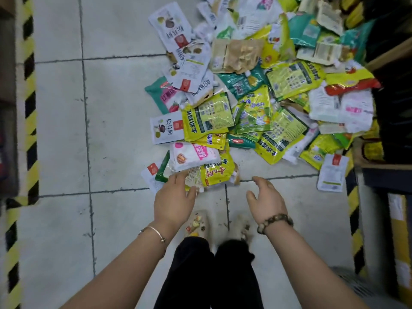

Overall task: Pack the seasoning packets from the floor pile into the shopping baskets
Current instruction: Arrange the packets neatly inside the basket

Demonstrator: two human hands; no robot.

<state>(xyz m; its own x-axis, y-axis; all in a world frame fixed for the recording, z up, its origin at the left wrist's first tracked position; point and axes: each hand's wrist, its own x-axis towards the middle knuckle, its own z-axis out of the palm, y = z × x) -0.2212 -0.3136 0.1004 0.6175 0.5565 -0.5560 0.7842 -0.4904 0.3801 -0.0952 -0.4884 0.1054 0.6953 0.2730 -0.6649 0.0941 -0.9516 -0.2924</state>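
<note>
Over grey floor tiles, left hand loosely touches the nearest yellow packet; right hand hovers relaxed, empty.

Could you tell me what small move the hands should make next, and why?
Probably close the left hand on the yellow packet at the near edge of the pile, since its fingers are right at it. The right hand is open over bare floor beside it, free to help.
</note>
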